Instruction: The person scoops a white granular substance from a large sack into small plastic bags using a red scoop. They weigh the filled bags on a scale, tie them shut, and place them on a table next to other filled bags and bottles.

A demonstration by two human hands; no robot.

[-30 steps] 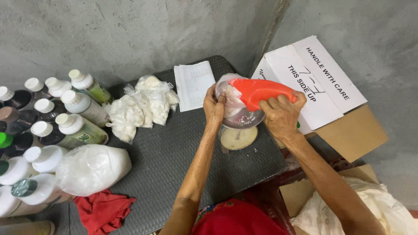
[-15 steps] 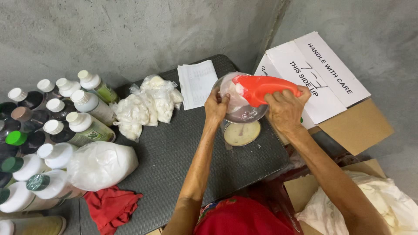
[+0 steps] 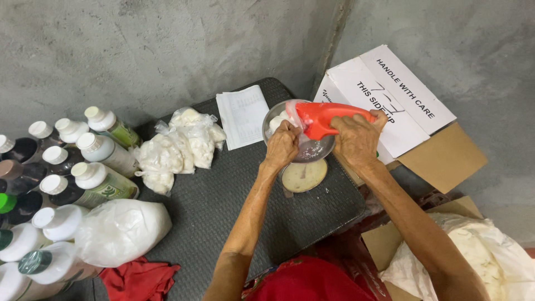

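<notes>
Since the earlier pictures: red scoop (image 3: pixel 326 118) lowered from above the metal bowl (image 3: pixel 301 146) to its rim, spout now tipped into the clear plastic bag (image 3: pixel 290 120); both hands lower and closer to the bowl. Landmark: metal bowl, seated on a small scale whose round pale dial (image 3: pixel 304 175) shows just below it, on the dark ribbed mat (image 3: pixel 223 195). Left hand (image 3: pixel 281 146): clenched, pinching the mouth of the clear plastic bag at the bowl's left rim. Right hand (image 3: pixel 356 139): clenched around the handle of the red scoop, at the bowl's right rim. Bag holds white powder, sitting inside the bowl. Left of the bowl, just beside it: white paper sheet (image 3: pixel 242 114). Further left: heap of small filled bags (image 3: pixel 175 147) of white powder. Far left: cluster of white-capped bottles (image 3: pixel 83 167). Lower left of the bowl: large bag of white powder (image 3: pixel 120 228), with a red cloth (image 3: pixel 139 278) below it. Right of the bowl: cardboard box (image 3: pixel 401 106) with white printed flaps. Lower right: open carton with white sack (image 3: pixel 490 256).
</notes>
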